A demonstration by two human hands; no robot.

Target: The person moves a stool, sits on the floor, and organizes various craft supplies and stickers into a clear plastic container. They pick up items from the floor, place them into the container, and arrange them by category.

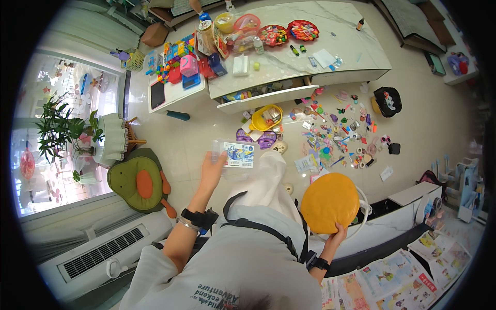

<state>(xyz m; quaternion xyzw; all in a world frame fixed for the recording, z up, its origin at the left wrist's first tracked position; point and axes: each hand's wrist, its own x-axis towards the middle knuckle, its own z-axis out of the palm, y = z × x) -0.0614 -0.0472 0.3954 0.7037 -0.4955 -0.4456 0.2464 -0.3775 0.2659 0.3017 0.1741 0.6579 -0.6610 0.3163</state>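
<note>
My left hand [212, 170] grips a transparent plastic case [217, 149] by its edge. A printed card or label [239, 155] with blue pictures and writing shows on the case. My right hand [336, 234] holds the near rim of a round yellow padded seat [329, 201], which looks like a stool's. A white tubular frame [364, 217] curves out from behind that seat. Beyond it, many small toys and trinkets [341, 131] lie scattered on the tiled floor. A yellow plastic basin [267, 118] with small things inside stands below the pulled-out drawer [271, 99].
The marble-topped table [341, 23] carries two red candy trays [303, 30] and several containers. A black-lined bin [387, 102] stands far right. Purple slippers [267, 139] lie near my feet. At left are an avocado-shaped cushion [133, 180] and a white air conditioner [104, 248]. Another person's leg [196, 6] shows at the top.
</note>
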